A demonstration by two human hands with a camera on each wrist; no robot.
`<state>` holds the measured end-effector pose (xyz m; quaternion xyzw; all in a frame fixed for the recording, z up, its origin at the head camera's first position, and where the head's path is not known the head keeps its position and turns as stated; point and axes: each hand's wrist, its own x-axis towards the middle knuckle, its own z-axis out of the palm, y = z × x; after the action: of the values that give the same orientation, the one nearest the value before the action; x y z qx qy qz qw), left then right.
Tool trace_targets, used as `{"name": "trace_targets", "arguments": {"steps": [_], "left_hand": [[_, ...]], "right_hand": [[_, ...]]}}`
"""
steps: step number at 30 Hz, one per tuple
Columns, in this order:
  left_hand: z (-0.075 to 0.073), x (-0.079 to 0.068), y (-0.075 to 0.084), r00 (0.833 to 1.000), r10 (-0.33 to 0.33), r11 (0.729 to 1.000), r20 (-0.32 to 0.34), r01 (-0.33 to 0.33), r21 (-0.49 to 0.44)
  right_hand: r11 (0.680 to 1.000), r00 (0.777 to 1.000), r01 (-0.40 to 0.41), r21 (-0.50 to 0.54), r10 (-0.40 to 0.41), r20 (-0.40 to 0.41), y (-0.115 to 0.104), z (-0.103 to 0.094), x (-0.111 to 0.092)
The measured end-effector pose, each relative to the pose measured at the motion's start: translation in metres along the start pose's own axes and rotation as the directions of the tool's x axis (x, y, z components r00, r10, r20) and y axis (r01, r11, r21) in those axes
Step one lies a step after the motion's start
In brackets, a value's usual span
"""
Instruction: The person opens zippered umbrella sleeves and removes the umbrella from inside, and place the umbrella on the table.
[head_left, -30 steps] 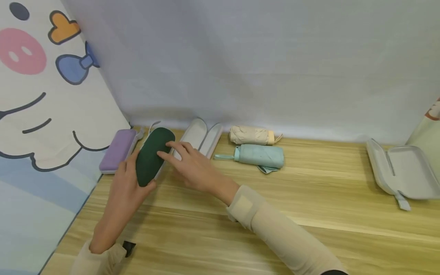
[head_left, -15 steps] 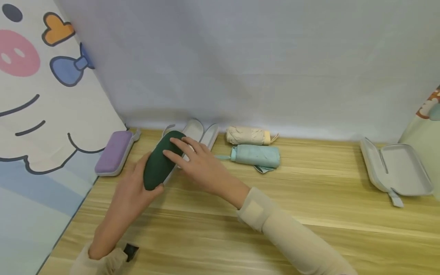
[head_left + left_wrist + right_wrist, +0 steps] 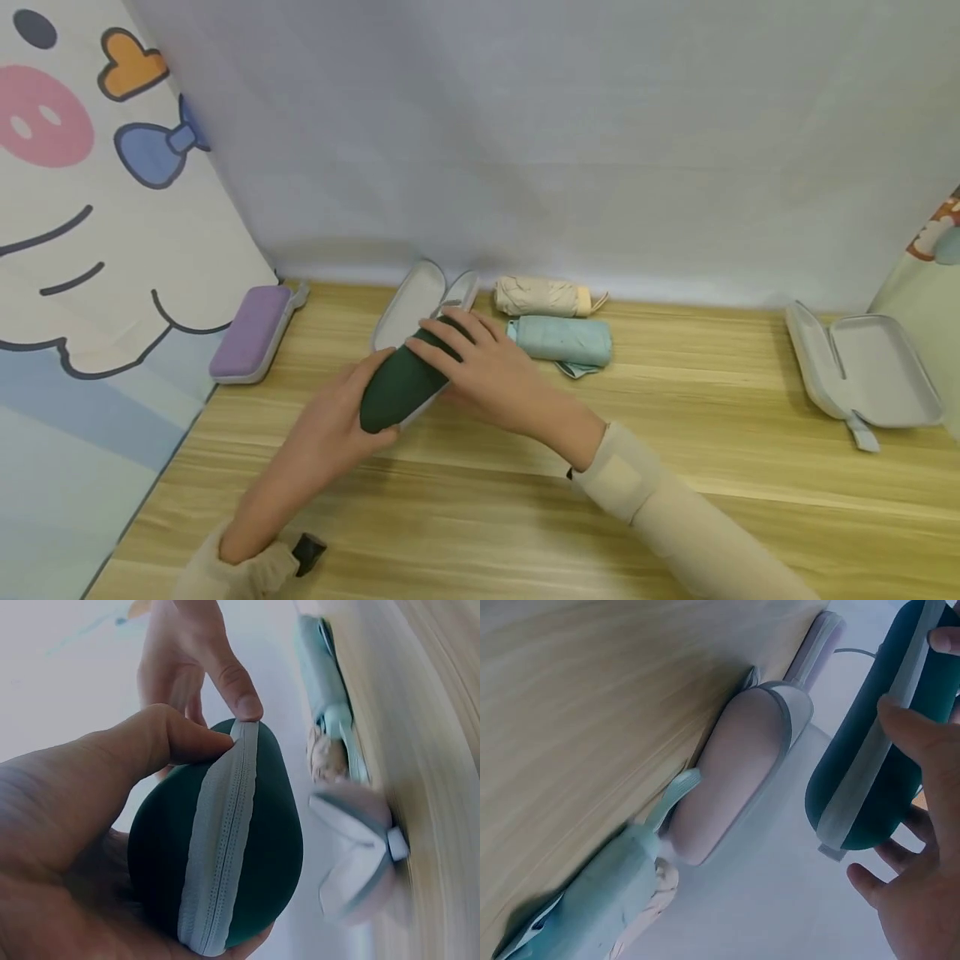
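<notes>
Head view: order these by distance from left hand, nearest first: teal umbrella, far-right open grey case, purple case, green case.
1. Green case: gripped by the left hand.
2. Purple case: up and left of that hand.
3. Teal umbrella: to the right, past the right hand.
4. Far-right open grey case: well beyond the umbrella.
</notes>
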<state>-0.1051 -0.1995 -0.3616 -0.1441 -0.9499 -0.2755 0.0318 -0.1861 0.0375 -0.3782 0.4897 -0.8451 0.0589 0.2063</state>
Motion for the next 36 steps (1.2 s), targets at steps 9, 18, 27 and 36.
{"name": "trace_targets", "arguments": {"steps": [9,18,27,36], "left_hand": [[0.019,0.009,0.015,0.994,0.089,0.996,0.069,-0.087,-0.032],[0.038,0.022,0.039,0.98,0.118,0.991,0.162,-0.105,-0.084],[0.061,0.038,0.057,0.931,0.204,0.975,0.302,-0.165,-0.151],[0.082,0.05,0.061,0.843,0.269,0.95,0.467,-0.153,-0.271]], "right_hand": [[0.998,0.998,-0.002,0.061,-0.002,0.055,0.014,-0.016,-0.032],[0.996,0.998,-0.042,0.081,0.039,0.044,0.021,-0.029,-0.073],[0.974,0.984,-0.171,0.151,0.161,0.075,0.022,-0.039,-0.116],[0.932,0.941,-0.301,0.203,0.256,0.22,0.016,-0.041,-0.142]]}}
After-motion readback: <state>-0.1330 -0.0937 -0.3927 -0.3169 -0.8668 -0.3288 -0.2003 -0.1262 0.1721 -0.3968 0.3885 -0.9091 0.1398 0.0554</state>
